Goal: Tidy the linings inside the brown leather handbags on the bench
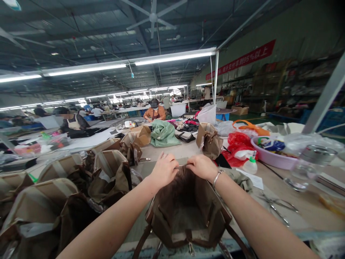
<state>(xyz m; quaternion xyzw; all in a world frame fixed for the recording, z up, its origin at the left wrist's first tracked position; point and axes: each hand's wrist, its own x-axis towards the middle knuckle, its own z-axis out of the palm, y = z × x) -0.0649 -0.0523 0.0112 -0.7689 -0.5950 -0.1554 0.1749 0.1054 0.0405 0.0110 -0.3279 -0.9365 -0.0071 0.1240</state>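
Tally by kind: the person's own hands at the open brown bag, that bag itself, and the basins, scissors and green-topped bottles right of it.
Hands: 2 (left hand, right hand)
Open brown bag: 1
Lilac basin: 1
Scissors: 1 pair
Green-topped bottle: 1
Total: 6

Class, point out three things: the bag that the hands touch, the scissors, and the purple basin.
Bag point(185, 212), head view: on its inside.
Scissors point(272, 204), head view: metal near the pivot.
Purple basin point(273, 159), head view: outer wall.

Factory workshop, tube lights point(174, 58), brown bags point(202, 201)
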